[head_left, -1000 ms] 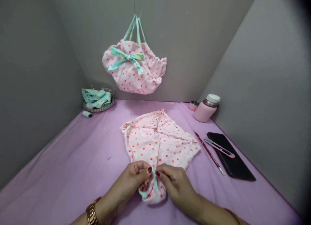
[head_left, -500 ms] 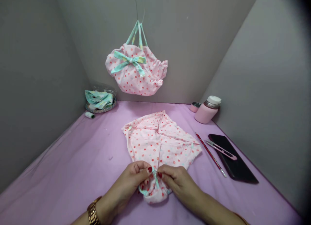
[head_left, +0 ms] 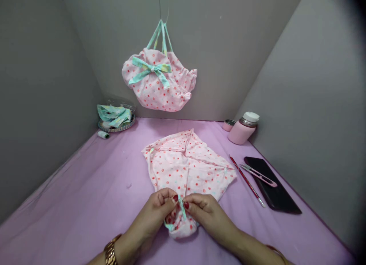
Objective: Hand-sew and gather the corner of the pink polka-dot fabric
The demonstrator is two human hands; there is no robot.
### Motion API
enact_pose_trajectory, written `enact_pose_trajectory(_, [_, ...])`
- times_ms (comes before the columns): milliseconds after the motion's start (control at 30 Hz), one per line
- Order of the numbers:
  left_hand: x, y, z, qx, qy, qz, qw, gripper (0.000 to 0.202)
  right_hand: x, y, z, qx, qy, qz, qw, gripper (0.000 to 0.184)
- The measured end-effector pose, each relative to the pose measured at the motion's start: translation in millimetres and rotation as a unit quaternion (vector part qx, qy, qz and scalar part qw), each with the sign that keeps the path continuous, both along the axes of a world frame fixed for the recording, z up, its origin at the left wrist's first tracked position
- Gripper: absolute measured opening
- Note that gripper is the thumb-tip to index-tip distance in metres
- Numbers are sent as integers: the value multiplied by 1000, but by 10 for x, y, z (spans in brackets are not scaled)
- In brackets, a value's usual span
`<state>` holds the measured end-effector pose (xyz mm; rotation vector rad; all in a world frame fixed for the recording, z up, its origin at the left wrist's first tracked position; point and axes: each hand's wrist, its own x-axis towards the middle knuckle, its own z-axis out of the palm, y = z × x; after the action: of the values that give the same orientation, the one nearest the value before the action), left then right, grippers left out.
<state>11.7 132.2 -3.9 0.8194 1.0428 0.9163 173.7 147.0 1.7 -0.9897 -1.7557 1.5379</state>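
Observation:
A pink cloth with red dots (head_left: 168, 166) lies spread on the table, its near end gathered and folded over. A narrow mint-green fabric strap (head_left: 182, 208) runs along this near end, between my hands. My left hand (head_left: 158, 209) is closed, thumb and fingers pinching the strap's upper end. Just to the right, my right hand (head_left: 207, 215) is also closed in a pinch, its fingertips almost meeting the left ones. Whatever sits between the right fingertips is too small to make out.
Above the table hangs a dotted pink cloth bag (head_left: 160, 82) with a mint bow. At back left are a tray of mint fabric pieces (head_left: 116, 116) and a thread spool (head_left: 103, 134). On the right are a pink jar (head_left: 241, 132), a red pencil (head_left: 247, 181), thread snips (head_left: 259, 175) and a black phone (head_left: 281, 196).
The whole view has shifted slightly. My right fingertips have drawn a little closer to the strap; both hands stay pinched at the same spot.

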Motion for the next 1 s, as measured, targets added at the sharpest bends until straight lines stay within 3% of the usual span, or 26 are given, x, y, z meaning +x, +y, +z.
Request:
enact_pose_trajectory(300, [10, -20, 14, 8, 43, -9, 999, 30, -2, -81, -32, 128, -83, -8, 988, 25])
enact_pose_trajectory(467, [-34, -2, 75, -16, -15, -17, 1000, 31, -29, -33, -20, 109, -87, -14, 990, 22])
enact_pose_trajectory(600, [-62, 24, 1, -10, 12, 14, 1000, 34, -8, 12, 17, 108, -105, -16, 989, 18])
enact_pose_trajectory(800, [-73, 49, -179, 5, 19, -31, 999, 40, 76, 36, 31, 119, -83, -18, 989, 24])
enact_pose_trajectory(1000, [-52, 32, -199, -6, 25, -82, 996, 43, 48, 9, -48, 117, -57, -41, 991, 18])
